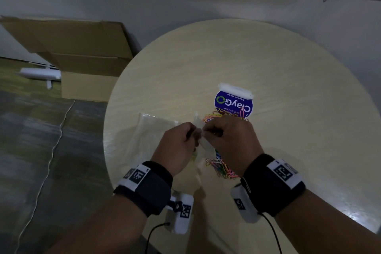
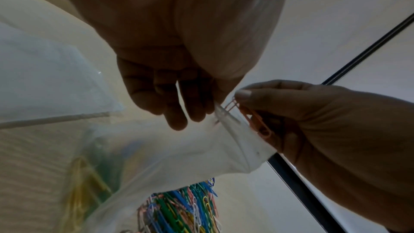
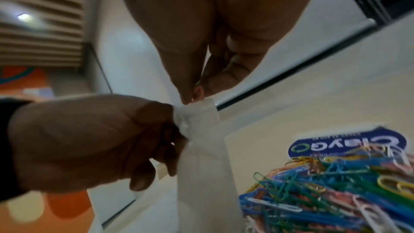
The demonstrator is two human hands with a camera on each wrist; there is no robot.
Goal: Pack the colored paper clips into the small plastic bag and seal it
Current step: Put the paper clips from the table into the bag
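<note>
Above the round table [image 1: 288,68], my left hand [image 1: 185,140] grips the mouth of the small clear plastic bag [image 1: 198,128] and holds it upright. My right hand [image 1: 214,132] pinches a few pink paper clips [image 2: 253,114] at the bag's opening [image 2: 226,118]. In the right wrist view, the left hand [image 3: 112,139] bunches the bag's top edge [image 3: 197,121] while the right thumb and fingers [image 3: 192,86] meet just above it. Some yellow and green clips [image 2: 89,174] show through the bag wall. A loose pile of colored clips [image 1: 222,168] lies on the table under my hands.
A blue and white ClayG packet [image 1: 234,103] lies behind the clip pile [image 3: 336,192]. Another clear plastic bag [image 1: 152,130] lies flat near the table's left edge. Cardboard boxes [image 1: 82,62] and a white cable [image 1: 53,144] sit on the floor to the left.
</note>
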